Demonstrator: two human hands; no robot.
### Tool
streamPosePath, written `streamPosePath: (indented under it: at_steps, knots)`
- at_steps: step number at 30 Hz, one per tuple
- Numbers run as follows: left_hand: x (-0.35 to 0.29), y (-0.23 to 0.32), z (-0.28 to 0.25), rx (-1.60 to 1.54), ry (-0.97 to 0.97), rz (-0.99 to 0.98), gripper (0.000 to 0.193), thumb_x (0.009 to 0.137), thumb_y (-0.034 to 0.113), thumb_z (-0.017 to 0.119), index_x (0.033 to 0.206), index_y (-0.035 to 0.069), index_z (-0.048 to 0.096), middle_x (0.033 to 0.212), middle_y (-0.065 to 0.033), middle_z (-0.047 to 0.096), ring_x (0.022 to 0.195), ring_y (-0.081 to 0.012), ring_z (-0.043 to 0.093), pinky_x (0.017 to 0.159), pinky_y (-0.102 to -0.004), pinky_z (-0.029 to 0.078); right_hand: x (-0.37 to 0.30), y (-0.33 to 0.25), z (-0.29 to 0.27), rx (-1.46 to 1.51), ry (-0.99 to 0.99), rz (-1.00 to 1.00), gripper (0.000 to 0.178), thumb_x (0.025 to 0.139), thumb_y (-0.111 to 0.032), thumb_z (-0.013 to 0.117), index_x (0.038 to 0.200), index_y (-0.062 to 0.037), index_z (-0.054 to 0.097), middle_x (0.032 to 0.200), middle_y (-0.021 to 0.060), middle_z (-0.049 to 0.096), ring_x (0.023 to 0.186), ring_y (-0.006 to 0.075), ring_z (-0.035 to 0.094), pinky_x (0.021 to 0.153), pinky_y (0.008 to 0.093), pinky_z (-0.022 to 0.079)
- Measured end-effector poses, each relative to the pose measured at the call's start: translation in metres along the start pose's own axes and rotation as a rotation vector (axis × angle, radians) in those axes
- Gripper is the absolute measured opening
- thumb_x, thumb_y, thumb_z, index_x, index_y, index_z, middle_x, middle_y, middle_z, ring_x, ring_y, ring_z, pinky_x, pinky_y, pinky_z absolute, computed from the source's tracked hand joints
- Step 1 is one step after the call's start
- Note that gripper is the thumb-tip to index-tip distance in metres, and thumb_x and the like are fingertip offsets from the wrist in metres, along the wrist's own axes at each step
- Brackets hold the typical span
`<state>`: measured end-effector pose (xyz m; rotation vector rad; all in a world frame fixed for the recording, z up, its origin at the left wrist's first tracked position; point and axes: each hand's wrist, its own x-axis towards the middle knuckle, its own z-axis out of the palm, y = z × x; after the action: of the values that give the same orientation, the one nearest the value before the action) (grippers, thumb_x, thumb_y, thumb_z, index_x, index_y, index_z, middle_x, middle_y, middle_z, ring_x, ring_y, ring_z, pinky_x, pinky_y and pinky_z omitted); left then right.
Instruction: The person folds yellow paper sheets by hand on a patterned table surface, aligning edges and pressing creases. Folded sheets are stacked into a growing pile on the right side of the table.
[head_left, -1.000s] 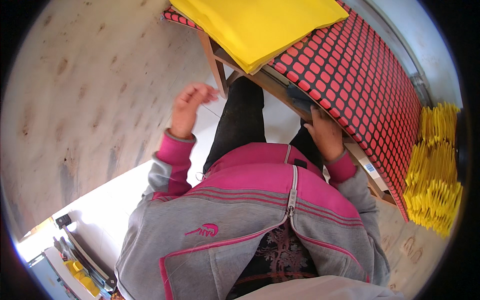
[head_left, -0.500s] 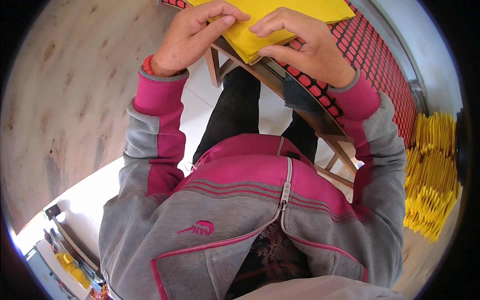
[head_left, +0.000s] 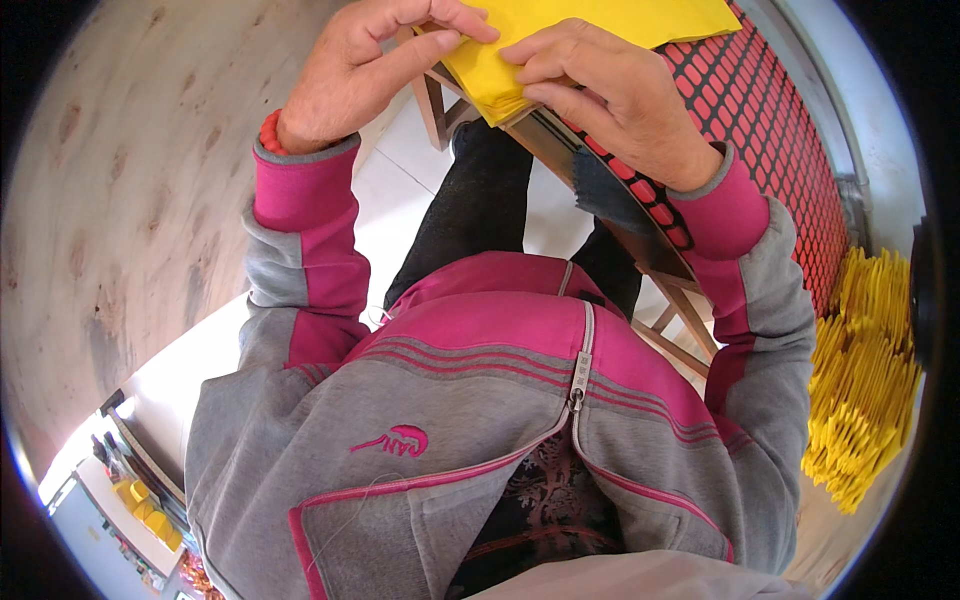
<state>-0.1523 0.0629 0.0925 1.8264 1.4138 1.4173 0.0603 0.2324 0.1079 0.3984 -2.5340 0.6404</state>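
Both hands are working at the far edge of the view on a yellow sheet (head_left: 600, 25) that is lying on the desk (head_left: 770, 130), which is covered with a red mat of black-outlined cells. The left hand (head_left: 370, 65) is reaching in from the left, its grip pinching the near left corner of the yellow sheet, thumb and forefinger closing narrow on the edge. The right hand (head_left: 615, 90) is sitting just beside it on the right, fingers (head_left: 545, 55) curling and pressing down on the same corner; its grip is narrow too, holding the sheet against the desk edge. The two hands are nearly touching at the fingertips. The corner of the sheet is hanging slightly over the near desk edge, above a wooden frame (head_left: 680, 300) under the desk. A red beaded bracelet (head_left: 268, 132) is showing at the left wrist, just above the pink cuff. The person is wearing a grey and pink zip jacket (head_left: 480, 400) and dark trousers (head_left: 480, 220), seated close to the desk. At the right, on the floor well apart from the hands, a big pile of yellow folded pieces (head_left: 865, 380) is lying. At the near left, low down, a small shelf with yellow items (head_left: 140, 500) is showing, too small to tell more.
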Motion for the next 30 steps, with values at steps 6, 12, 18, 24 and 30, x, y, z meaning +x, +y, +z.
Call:
streamPosePath:
  at_steps: [6,12,18,24,30]
  knots:
    - [-0.009,-0.005,-0.006,-0.074,-0.081,-0.004,0.024,0.096,-0.004,0.052,0.115,0.001,0.066,0.128,-0.0146,0.069,0.131,-0.0255,0.058,0.115,-0.0385,0.039,-0.001,-0.004,-0.001,0.136,-0.008,0.192,0.013,0.093,0.0,0.067,0.105,0.0014,0.064,0.12,0.0126,0.069,0.092,0.0224,0.068,0.082,0.0299,0.055]
    - [-0.011,-0.005,-0.01,-0.008,-0.115,0.025,0.028,0.09,-0.006,0.053,0.113,0.001,0.066,0.134,-0.0172,0.066,0.133,-0.0275,0.056,0.117,-0.0401,0.037,0.0,-0.003,0.0,0.042,-0.003,0.025,0.015,0.092,-0.004,0.068,0.107,0.0001,0.065,0.119,0.0121,0.069,0.098,0.0243,0.068,0.085,0.0316,0.054]
    - [-0.012,-0.005,-0.008,0.014,-0.102,0.044,0.027,0.089,-0.005,0.054,0.112,0.001,0.066,0.135,-0.0167,0.065,0.133,-0.0277,0.056,0.116,-0.0402,0.037,0.0,-0.006,0.005,0.03,0.024,0.077,0.016,0.092,-0.01,0.07,0.106,-0.0012,0.067,0.11,0.0118,0.071,0.098,0.0293,0.069,0.086,0.0352,0.054]
    - [-0.011,-0.001,-0.006,0.075,-0.107,0.086,0.022,0.09,-0.003,0.059,0.111,0.003,0.066,0.134,-0.0155,0.066,0.132,-0.0268,0.057,0.115,-0.0404,0.039,0.0,-0.01,0.007,0.147,0.084,0.194,0.012,0.094,-0.007,0.069,0.103,-0.0003,0.066,0.107,0.0118,0.072,0.097,0.0257,0.07,0.086,0.0327,0.054]
    - [-0.008,-0.004,-0.002,0.112,-0.081,0.116,0.014,0.093,0.004,0.07,0.107,0.004,0.068,0.131,-0.014,0.068,0.129,-0.0251,0.06,0.112,-0.0384,0.043,-0.001,-0.007,0.008,0.168,0.097,0.197,0.011,0.095,-0.007,0.068,0.103,0.0002,0.065,0.109,0.0119,0.072,0.098,0.0233,0.071,0.087,0.0321,0.054]
